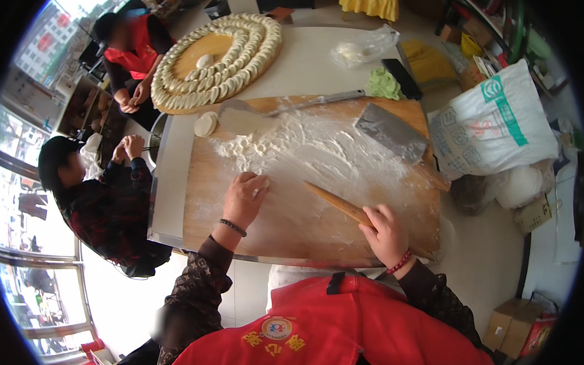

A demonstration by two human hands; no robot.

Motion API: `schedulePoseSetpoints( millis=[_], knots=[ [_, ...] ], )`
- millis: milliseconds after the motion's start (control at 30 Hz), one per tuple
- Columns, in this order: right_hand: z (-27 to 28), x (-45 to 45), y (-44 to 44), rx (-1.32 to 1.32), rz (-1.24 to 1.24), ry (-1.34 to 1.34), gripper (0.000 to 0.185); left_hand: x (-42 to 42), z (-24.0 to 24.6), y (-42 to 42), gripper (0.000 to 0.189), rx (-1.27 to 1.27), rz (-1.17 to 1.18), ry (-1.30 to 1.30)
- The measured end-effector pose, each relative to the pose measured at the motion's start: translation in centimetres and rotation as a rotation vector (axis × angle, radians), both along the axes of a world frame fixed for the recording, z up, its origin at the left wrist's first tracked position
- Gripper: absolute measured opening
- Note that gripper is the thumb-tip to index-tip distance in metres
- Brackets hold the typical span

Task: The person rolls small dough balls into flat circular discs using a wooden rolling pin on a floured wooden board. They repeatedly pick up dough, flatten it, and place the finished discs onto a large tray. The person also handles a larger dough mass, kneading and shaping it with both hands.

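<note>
My right hand (384,234) grips the thick end of a tapered wooden rolling pin (337,202). Its narrow tip points left over the floured wooden board (290,235). Left of that tip, my left hand (245,195) is low over the board with fingers curled. A small pale bit shows at its fingertips; whether it is dough is unclear. Loose flour (293,139) spreads beyond both hands. A stack of round dough wrappers (206,124) sits at the board's far left corner, beside a long-handled metal scoop (241,120). A flour-dusted cleaver (390,130) lies at the right.
A round tray (187,63) bears rings of dumplings at the far left. A crumpled green item (384,83), a black phone (401,78) and a plastic bag (359,49) lie beyond the board. A white sack (496,122) stands right. Two people (132,46) sit left.
</note>
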State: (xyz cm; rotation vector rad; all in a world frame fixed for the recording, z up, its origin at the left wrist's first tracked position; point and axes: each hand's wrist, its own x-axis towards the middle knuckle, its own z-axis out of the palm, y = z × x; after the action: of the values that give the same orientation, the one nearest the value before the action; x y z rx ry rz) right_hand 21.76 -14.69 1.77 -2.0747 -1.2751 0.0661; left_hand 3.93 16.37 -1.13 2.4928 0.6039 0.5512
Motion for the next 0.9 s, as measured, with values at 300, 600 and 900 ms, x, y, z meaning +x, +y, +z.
schedulePoseSetpoints(
  millis=[300, 600, 900],
  knots=[
    [-0.7, 2.6, -1.5, 0.010, -0.033, -0.070, 0.037, 1.8, 2.9, -9.0, 0.031, 0.110, -0.043, -0.129],
    [-1.6, 1.0, 7.1, 0.061, 0.294, -0.150, 0.051, 1.6, -1.0, -6.1, 0.056, 0.255, -0.127, 0.209],
    [-2.9, 5.6, 2.6, -0.159, -0.027, -0.376, 0.068, 2.9, 1.2, -5.9, 0.061, 0.314, 0.061, 0.355]
  ],
)
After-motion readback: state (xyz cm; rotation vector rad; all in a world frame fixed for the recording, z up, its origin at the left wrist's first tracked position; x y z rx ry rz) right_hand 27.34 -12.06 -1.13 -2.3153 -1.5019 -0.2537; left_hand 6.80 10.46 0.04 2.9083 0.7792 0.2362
